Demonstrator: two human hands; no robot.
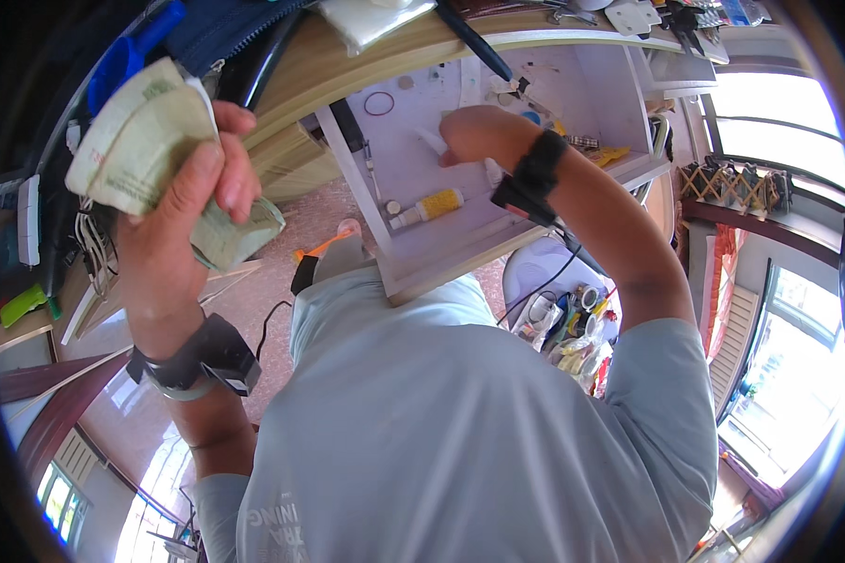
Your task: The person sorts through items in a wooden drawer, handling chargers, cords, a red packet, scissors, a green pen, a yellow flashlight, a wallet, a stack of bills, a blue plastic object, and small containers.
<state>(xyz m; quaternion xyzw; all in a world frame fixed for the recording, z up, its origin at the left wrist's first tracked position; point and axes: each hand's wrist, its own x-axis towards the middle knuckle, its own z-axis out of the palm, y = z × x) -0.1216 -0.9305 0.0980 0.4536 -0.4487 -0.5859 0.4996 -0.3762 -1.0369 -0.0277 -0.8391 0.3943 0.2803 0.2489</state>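
Note:
My left hand (pixel 183 183) is raised at the left, its fingers closed around folded, worn banknotes (pixel 148 141). Part of the bundle also sticks out below the fingers. My right hand (pixel 489 134) reaches down into an open, pale-lined drawer (pixel 412 158). Its fingers are mostly hidden behind the back of the hand, and a thin white strip (pixel 431 141) shows beside them; I cannot tell whether they grip it. Nearer me in the drawer lies a small bottle with a yellow patterned label (pixel 440 204). A thin dark red loop (pixel 379 103) rests on the drawer's bottom.
The wooden desktop (pixel 394 53) above the drawer holds a clear plastic bag (pixel 373 17). A long black rod (pixel 475 42) projects from it over the drawer. A blue scoop (pixel 123 63) is behind my left hand. Right of my lap, a stool (pixel 535 271) bears tape rolls and bags.

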